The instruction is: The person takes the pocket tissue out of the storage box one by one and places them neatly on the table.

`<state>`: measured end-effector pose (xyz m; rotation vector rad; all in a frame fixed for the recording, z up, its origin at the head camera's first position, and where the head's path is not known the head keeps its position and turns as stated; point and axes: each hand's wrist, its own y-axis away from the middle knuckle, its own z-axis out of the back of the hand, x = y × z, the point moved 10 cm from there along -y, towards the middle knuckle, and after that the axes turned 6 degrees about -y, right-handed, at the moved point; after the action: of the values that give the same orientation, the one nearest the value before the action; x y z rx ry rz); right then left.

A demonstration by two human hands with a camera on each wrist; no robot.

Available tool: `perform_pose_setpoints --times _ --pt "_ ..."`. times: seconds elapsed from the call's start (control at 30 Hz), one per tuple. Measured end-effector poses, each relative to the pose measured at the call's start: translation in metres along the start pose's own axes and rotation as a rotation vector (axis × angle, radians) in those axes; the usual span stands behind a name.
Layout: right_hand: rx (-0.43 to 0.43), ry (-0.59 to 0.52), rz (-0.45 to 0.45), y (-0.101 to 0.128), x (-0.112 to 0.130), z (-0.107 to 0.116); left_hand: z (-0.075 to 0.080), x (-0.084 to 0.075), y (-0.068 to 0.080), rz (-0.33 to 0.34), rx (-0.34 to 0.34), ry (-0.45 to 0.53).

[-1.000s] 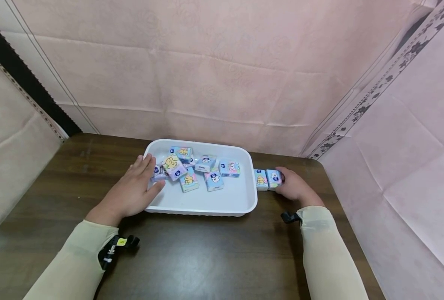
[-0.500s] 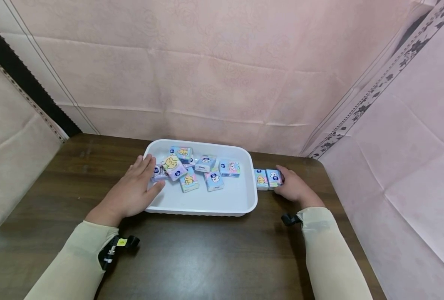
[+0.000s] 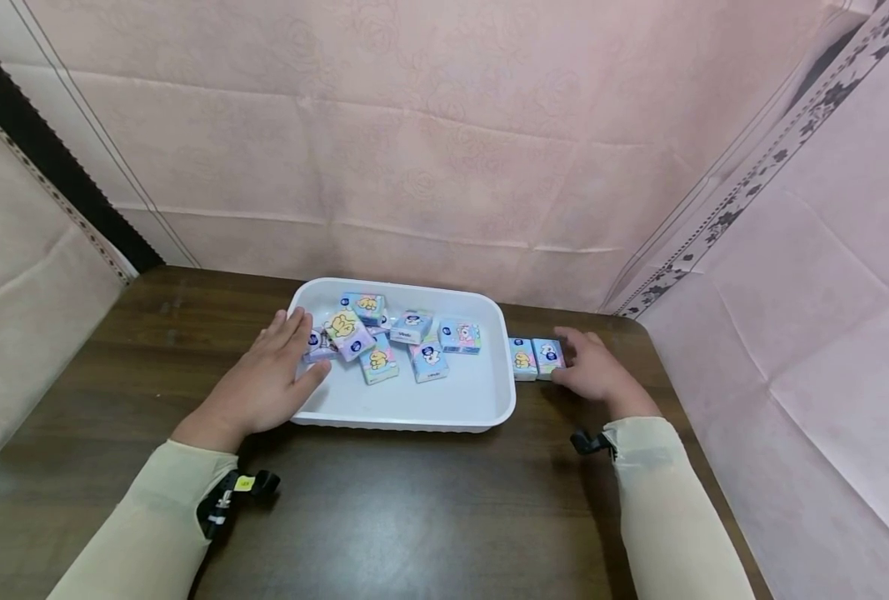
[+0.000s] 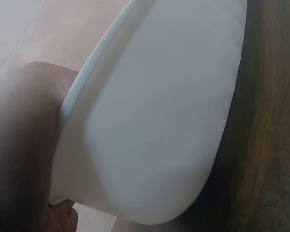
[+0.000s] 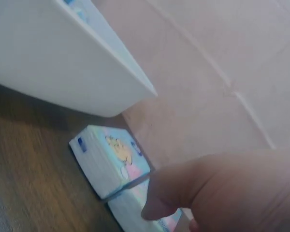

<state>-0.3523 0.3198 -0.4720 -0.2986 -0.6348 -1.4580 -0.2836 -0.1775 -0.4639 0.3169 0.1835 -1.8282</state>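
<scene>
Resting our left hand (image 3: 267, 385) flat on the left rim of the white tray (image 3: 489, 408), we keep the fingers straight and relaxed, their tips lying over the edge near the packets inside, gripping nothing. Our right hand (image 3: 596, 370) sits on the table (image 3: 414, 517) to the right of the tray, fingers loosely extended and touching the outer of two tissue packets (image 3: 548, 357) that lie side by side; the inner packet (image 3: 521, 358) sits just beside the tray's right wall. The right wrist view shows a fingertip (image 5: 157, 205) pressing on the nearer packet without curling round it. Inside the tray lies a loose heap of small tissue packets (image 3: 384, 337) in pale blue, pink and green, printed with cartoon animals and a dark blue round logo; the lettering is too small for us to read. The left wrist view shows only the tray's outer wall (image 4: 154, 135) against the dark wood. Behind the tray hangs a pink cloth backdrop (image 3: 414, 150).
</scene>
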Motion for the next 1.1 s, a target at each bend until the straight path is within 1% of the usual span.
perform_pose_setpoints --times 0.2,0.33,0.47,0.77,1.0,1.1 --pt "-0.081 -0.048 0.056 0.007 0.019 0.011 0.000 0.000 0.000 0.003 0.003 0.000" --pt "-0.113 -0.060 0.072 0.011 0.031 0.015 -0.001 0.000 0.000 0.007 0.008 0.001" --pt "-0.127 -0.056 0.090 0.015 0.042 0.016 -0.001 0.000 0.000 0.011 0.011 0.001" --pt "-0.109 -0.045 0.128 0.023 0.065 0.012 -0.001 -0.001 0.000 0.009 0.006 -0.005" --pt "-0.036 -0.040 0.190 0.024 0.089 0.007 -0.003 0.002 -0.001 0.009 0.008 -0.009" --pt "-0.016 -0.054 0.200 0.023 0.095 0.006 -0.002 0.002 -0.001 0.006 0.006 -0.013"
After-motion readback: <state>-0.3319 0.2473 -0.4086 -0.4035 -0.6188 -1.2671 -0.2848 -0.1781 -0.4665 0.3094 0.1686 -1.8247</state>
